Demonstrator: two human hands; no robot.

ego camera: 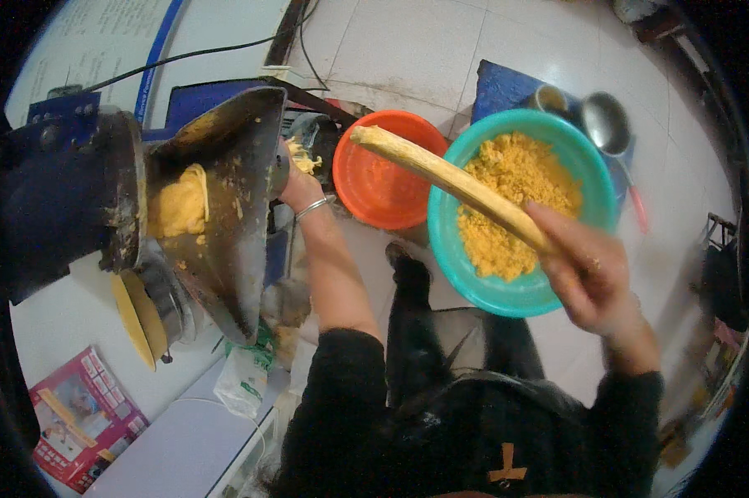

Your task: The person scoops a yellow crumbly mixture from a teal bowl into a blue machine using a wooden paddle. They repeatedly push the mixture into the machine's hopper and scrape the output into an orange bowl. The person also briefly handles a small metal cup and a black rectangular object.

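Observation:
My right hand [589, 274] grips one end of a wooden stick [449, 180], which slants over a turquoise plastic basin [524, 305]. Crumbly yellow dough [505, 243] lies in that basin. To the left, a machine's dark metal hopper [231, 249] holds a lump of yellow dough [181, 202] against its mouth. My left hand [303, 187], with a bracelet at the wrist, reaches to the hopper's outer rim; its fingers are mostly hidden behind the metal. Yellow strands [304, 159] show just beyond that hand, and whether it holds them I cannot tell.
An orange plastic basin [387, 211] stands between machine and turquoise basin. A metal ladle [606, 124] and a cup [548, 99] rest on a blue surface [499, 87]. A black cable [206, 53] runs behind the machine. A plastic bag [244, 383] lies by the white counter [175, 429].

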